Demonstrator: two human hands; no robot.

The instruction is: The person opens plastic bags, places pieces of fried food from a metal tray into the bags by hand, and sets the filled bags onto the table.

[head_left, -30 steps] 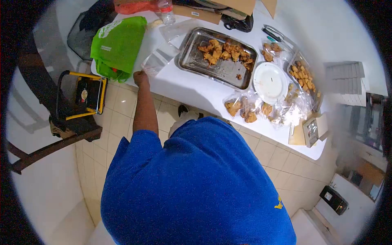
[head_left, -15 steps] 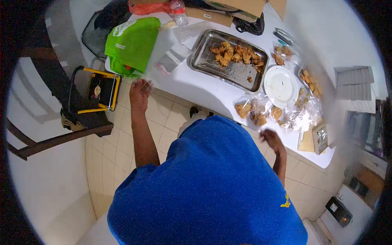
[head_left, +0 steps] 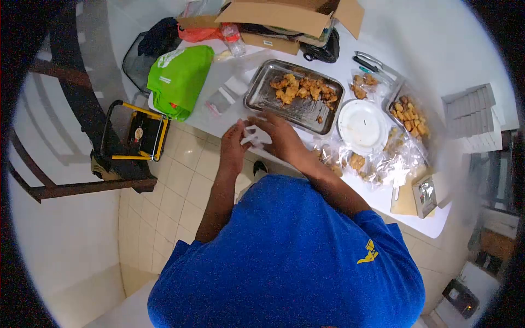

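Observation:
My left hand (head_left: 233, 147) is closed at the table's front edge, pinching what looks like a thin clear plastic bag (head_left: 257, 134). Just to its right, my right hand (head_left: 279, 139) reaches across to the bag; its fingers are smeared by motion, so their grip is unclear. Behind both hands lies a metal tray (head_left: 262, 104) with browned fried pieces (head_left: 306, 89) along its far side. Right of the tray is a white plate (head_left: 362, 127). Bagged fried pieces (head_left: 357, 162) lie in front of the plate, near my right forearm.
A green bag (head_left: 183, 76) and a plastic bottle (head_left: 234, 41) stand at the left. Cardboard boxes (head_left: 273, 15) are at the back. Tongs (head_left: 367, 62) and a second tray of golden pieces (head_left: 410, 116) sit at the right. A yellow-black step stool (head_left: 136, 131) stands on the floor.
Both hands have come together in front of the tray: the left moved right, the right swung left and up from the table's front edge. The view has shifted slightly.

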